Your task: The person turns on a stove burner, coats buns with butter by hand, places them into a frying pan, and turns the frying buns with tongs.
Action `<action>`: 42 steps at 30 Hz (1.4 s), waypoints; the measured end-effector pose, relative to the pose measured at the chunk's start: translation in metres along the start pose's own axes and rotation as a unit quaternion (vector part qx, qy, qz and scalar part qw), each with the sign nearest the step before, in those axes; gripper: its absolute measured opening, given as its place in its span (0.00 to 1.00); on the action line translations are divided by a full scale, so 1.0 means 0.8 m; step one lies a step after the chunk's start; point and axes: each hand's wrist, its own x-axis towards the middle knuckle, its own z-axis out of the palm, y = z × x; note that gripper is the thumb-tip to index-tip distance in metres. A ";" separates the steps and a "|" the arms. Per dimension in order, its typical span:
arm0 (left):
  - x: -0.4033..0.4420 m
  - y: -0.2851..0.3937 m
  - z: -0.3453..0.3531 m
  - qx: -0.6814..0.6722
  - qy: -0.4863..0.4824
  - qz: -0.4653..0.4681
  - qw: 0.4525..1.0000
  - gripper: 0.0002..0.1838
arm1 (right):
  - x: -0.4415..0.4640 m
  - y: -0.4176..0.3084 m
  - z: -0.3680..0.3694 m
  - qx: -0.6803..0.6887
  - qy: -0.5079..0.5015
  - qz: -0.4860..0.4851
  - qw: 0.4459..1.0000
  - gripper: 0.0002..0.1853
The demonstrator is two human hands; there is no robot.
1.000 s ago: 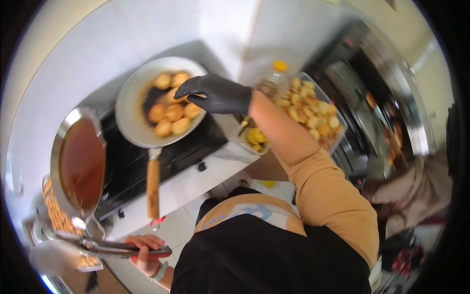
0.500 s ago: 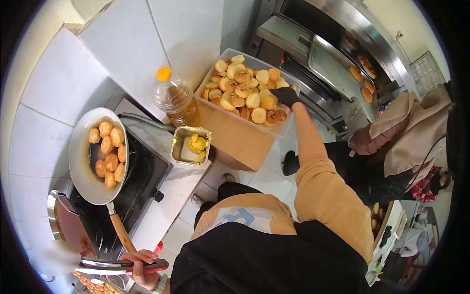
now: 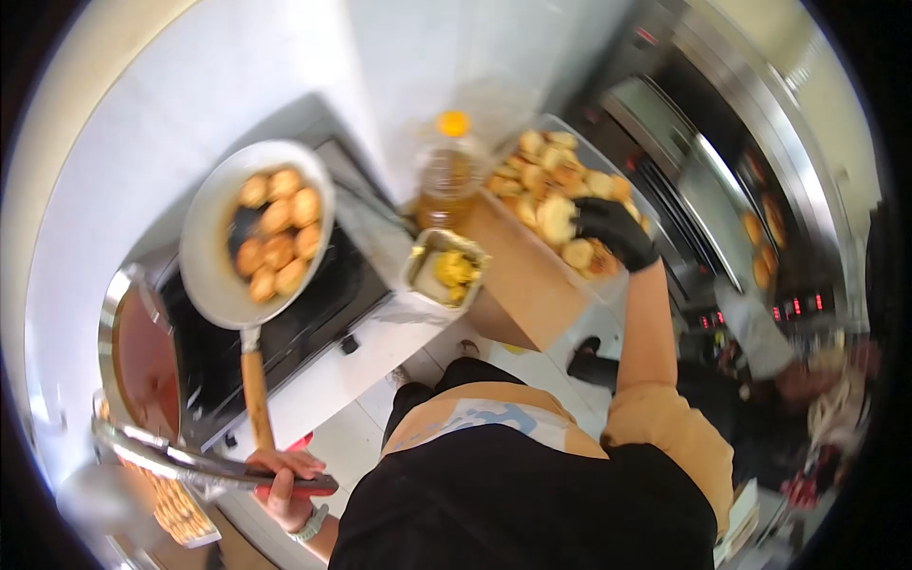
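My left hand [image 3: 283, 486] is closed round the red-ended handle of metal tongs [image 3: 180, 462], which point left over the counter. The wooden handle of a frying pan [image 3: 202, 242] ends right by these fingers; whether they touch it I cannot tell. Several browned bread rounds [image 3: 277, 217] lie in the pan. My right hand [image 3: 617, 231], in a black glove, has its fingers on a pale cut bun [image 3: 556, 219] at the near side of a clear plastic tub [image 3: 611, 288] heaped with small buns. The tub rests on a cardboard box [image 3: 532, 290].
An oil bottle [image 3: 446, 180] with a yellow cap and a metal tin [image 3: 424, 285] of yellow spread stand between pan and tub. Red-brown liquid fills a wide pot [image 3: 142, 351] at left. At right is an open oven [image 3: 750, 104], with another person's sleeve [image 3: 755, 332] near it.
The view has swung, shifting pan and tub rightward in it. My right hand has come over the buns and now has a pale one at its fingers. My left hand keeps the tongs.
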 end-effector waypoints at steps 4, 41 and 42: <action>-0.016 0.012 -0.032 -0.022 0.018 0.020 0.999 0.10 | 0.065 -0.093 0.200 -0.161 -0.207 0.047 0.964 0.19; -0.096 0.025 -0.166 -0.042 0.225 0.084 0.970 0.12 | 0.443 -0.017 0.584 -0.553 -0.334 -0.270 0.714 0.08; -0.096 0.027 -0.166 -0.038 0.222 0.082 0.971 0.12 | 0.436 -0.027 0.583 -0.588 -0.306 -0.242 0.708 0.08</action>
